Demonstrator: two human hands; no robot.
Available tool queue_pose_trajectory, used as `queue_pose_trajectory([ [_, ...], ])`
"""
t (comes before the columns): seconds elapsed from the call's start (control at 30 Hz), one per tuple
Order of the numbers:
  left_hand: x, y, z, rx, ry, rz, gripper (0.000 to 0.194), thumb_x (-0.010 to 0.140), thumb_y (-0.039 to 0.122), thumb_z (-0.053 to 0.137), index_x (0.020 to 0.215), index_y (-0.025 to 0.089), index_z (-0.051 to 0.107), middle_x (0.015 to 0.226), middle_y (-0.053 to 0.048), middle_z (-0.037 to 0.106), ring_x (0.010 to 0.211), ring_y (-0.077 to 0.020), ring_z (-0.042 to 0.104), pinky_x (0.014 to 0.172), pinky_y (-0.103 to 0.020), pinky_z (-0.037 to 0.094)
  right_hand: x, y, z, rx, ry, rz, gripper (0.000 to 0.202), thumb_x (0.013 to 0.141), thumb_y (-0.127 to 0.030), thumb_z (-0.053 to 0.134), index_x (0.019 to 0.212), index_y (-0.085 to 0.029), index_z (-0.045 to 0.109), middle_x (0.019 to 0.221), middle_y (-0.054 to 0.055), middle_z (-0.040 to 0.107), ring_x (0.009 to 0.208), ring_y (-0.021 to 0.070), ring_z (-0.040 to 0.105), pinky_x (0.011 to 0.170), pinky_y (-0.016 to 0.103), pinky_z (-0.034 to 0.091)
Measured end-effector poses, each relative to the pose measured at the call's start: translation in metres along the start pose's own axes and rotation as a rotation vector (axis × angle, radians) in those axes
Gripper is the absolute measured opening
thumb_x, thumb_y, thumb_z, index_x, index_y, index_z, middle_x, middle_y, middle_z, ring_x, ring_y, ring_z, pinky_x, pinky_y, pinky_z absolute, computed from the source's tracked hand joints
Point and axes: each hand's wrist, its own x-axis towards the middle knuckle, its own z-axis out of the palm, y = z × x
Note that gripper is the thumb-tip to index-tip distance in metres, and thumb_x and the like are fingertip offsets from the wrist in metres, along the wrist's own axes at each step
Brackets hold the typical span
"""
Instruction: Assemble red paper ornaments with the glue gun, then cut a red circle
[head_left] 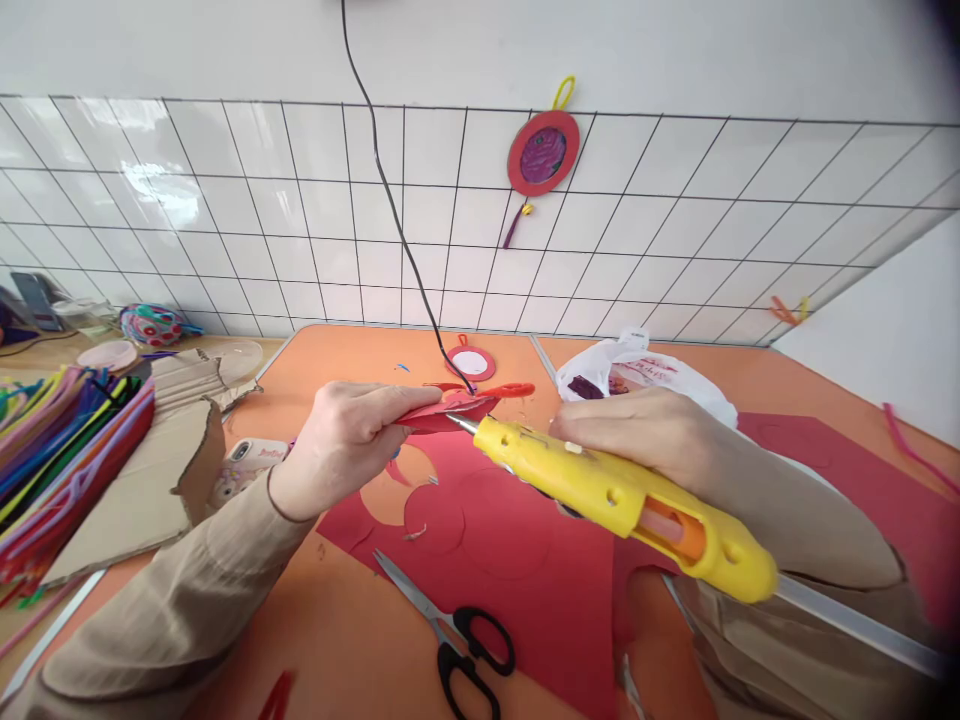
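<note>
Pinching one red piece [431, 414]: left grip [341, 440]; holding one yellow glue gun [570, 480]: right grip [660, 430]; one scissors [447, 622] below.

No readable lettering or numbers.

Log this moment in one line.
left hand: pinching red piece | right hand: holding yellow glue gun, nozzle by red piece | scissors: lying unheld

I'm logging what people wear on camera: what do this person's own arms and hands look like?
The left sleeve is long, plain brownish tan and creased, reaching close to the left hand. The right sleeve, similar in colour, stops farther short of the right hand. Both hands are ungloved.
</note>
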Motion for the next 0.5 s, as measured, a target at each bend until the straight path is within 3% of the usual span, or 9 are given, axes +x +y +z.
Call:
queue_pose_trajectory([
  [0.13,0.0,0.001,0.0,-0.068,-0.003,-0.016,0.026,0.083,0.002,0.055,0.091,0.014,0.076,0.062,-0.003,0.077,0.045,-0.0128,0.068,0.046,-0.018,0.05,-0.001,0.002,0.002,0.013,-0.013,0.028,0.026,0.092,-0.025,0.056,0.071,-0.021,0.042,0.063,-0.004,0.043,0.054,0.011,0.037,0.051,0.029,0.025],
  [0.33,-0.002,0.009,0.001,-0.364,-0.091,-0.368,0.022,0.083,0.007,0.062,0.092,0.017,0.079,0.07,-0.003,0.08,0.051,-0.0167,0.072,0.048,-0.021,0.057,-0.002,0.003,0.003,-0.023,0.024,0.002,0.025,0.09,-0.019,0.051,0.069,-0.022,0.038,0.061,-0.005,0.041,0.051,0.0106,0.034,0.05,0.029,0.022],
  [0.5,-0.001,0.012,0.0,-0.44,-0.105,-0.456,0.014,0.086,0.018,0.067,0.085,0.018,0.081,0.064,-0.002,0.076,0.052,-0.0165,0.07,0.046,-0.022,0.055,-0.003,0.002,0.003,-0.011,0.044,0.018,0.023,0.091,-0.023,0.05,0.07,-0.022,0.041,0.062,-0.004,0.042,0.051,0.0108,0.035,0.05,0.029,0.023],
])
